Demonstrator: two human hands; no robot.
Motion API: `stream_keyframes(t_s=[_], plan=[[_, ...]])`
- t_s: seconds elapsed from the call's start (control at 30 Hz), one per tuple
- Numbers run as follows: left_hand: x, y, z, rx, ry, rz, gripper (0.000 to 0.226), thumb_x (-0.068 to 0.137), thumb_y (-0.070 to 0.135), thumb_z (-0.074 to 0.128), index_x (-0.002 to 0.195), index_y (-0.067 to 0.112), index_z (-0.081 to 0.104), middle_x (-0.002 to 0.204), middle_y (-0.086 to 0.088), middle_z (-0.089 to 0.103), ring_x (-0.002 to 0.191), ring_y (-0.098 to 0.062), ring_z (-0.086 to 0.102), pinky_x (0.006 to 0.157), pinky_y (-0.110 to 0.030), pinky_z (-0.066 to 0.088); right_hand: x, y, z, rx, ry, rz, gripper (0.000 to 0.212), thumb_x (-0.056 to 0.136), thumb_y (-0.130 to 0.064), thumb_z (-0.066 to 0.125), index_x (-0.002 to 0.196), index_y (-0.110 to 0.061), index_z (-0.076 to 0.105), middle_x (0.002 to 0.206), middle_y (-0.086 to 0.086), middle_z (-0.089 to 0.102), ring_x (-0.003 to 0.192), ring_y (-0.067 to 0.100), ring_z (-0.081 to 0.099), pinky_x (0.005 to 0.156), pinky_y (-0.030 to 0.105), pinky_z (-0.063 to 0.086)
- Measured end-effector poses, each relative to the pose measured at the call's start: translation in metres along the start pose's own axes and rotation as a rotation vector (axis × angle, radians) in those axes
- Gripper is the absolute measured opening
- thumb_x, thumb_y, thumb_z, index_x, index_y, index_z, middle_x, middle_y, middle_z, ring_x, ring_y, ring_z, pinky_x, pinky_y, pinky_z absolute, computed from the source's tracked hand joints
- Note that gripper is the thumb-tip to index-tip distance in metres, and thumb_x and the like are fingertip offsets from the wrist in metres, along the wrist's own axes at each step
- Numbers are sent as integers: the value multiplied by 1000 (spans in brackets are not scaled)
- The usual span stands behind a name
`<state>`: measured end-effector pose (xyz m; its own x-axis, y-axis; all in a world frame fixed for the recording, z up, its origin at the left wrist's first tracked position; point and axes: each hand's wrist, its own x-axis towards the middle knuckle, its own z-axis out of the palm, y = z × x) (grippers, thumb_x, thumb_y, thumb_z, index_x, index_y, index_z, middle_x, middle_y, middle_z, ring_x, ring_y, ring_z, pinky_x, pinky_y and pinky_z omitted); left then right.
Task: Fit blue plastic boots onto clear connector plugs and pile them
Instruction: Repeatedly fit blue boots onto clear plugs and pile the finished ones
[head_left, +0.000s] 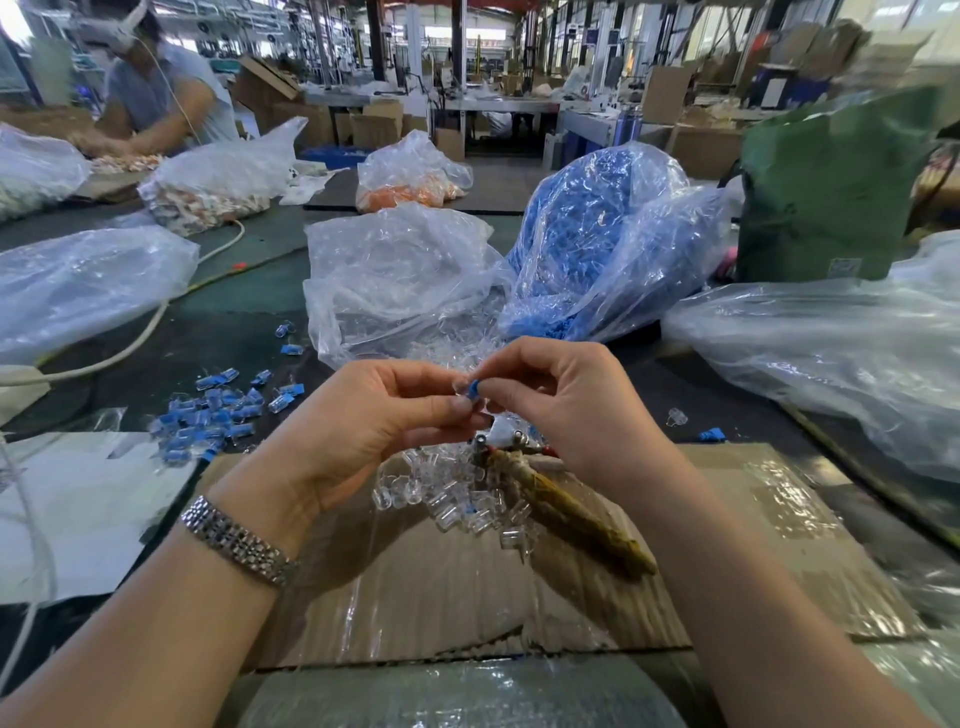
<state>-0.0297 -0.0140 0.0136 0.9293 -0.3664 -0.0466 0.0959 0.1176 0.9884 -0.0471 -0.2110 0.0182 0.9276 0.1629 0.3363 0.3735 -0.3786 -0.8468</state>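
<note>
While pinched between left hand and right hand above the desk: blue boot meeting clear plug. Best pushed straight until seated, then dropped on finished pile at left.

The bags are thin, shiny, crinkly plastic. The cardboard near looks brown and dull. The watch band is shiny, maybe metal. Little plugs are see-through plastic.
</note>
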Motion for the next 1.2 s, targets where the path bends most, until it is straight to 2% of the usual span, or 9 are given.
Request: stream_keyframes(t_s=[0.27, 0.4, 0.53, 0.6, 0.7, 0.87, 1.07, 1.13, 1.2], plan=[[-3, 4, 2, 46, 38, 43, 38, 70, 1, 75, 106, -7, 72, 99, -22, 76, 87, -29, 77, 73, -26, 61, -1, 0, 1, -112, -10, -93, 9, 93, -13, 72, 89, -21, 70, 77, -10, 70, 69, 1, 62, 71, 15, 49], [-2, 3, 1, 22, 36, 41, 33, 72, 1, 74, 104, -6, 73, 99, -23, 76, 88, -31, 77, 73, -26, 61, -1, 0, 3, -136, -4, -120, 8, 93, -11, 72, 90, -18, 69, 79, -7, 69, 72, 2, 61, 73, 15, 50], [-1, 1, -2, 31, 21, 47, 25, 74, 3, 76, 98, -1, 77, 101, -22, 76, 92, -31, 77, 75, -27, 61, 0, 0, -7, -189, -50, -15, 17, 89, -34, 76, 97, -29, 62, 86, -11, 69, 81, 1, 65, 73, 14, 49], [0, 0, -5, 20, 47, 55, 22, 74, 5, 76, 95, 3, 78, 102, -22, 76, 93, -31, 76, 76, -27, 61, -2, 5, -20, -400, -131, 127, 40, 78, -53, 79, 102, -32, 55, 93, -13, 64, 85, 1, 62, 75, 18, 50], [2, -1, -9, -5, 99, 65, 19, 75, 5, 76, 94, 4, 78, 102, -21, 76, 92, -31, 76, 76, -28, 62, -8, 8, -31, -739, -371, 359, 59, 69, -63, 81, 108, -31, 50, 104, -13, 55, 97, 12, 58, 90, 37, 51], [5, -2, -12, -33, 136, 69, 28, 72, 6, 76, 100, 0, 74, 103, -22, 76, 91, -30, 76, 80, -32, 63, -10, 1, -20, -895, -447, 340, 43, 76, -54, 74, 104, -26, 57, 101, -5, 59, 95, 19, 57, 88, 43, 52], [7, -2, -11, -71, 198, 114, 33, 71, 7, 73, 104, 0, 72, 101, -19, 77, 92, -27, 75, 83, -31, 62, -5, 0, -29, -634, -302, 326, 24, 90, -39, 62, 79, -17, 65, 69, 0, 64, 62, 19, 57, 60, 35, 46], [8, -4, -10, -103, 197, 116, 34, 72, 7, 73, 106, 1, 72, 104, -17, 77, 96, -25, 75, 85, -31, 61, -5, 0, -33, -506, -295, 314, 28, 94, -36, 63, 78, -14, 62, 68, 7, 61, 62, 20, 56, 64, 42, 51], [8, -5, -8, -120, 187, 110, 36, 71, 8, 74, 107, 2, 72, 107, -16, 77, 101, -24, 74, 91, -33, 60, -6, -2, -33, -413, -336, 291, 30, 95, -35, 67, 91, -5, 67, 77, 19, 66, 66, 24, 65, 75, 45, 56]])
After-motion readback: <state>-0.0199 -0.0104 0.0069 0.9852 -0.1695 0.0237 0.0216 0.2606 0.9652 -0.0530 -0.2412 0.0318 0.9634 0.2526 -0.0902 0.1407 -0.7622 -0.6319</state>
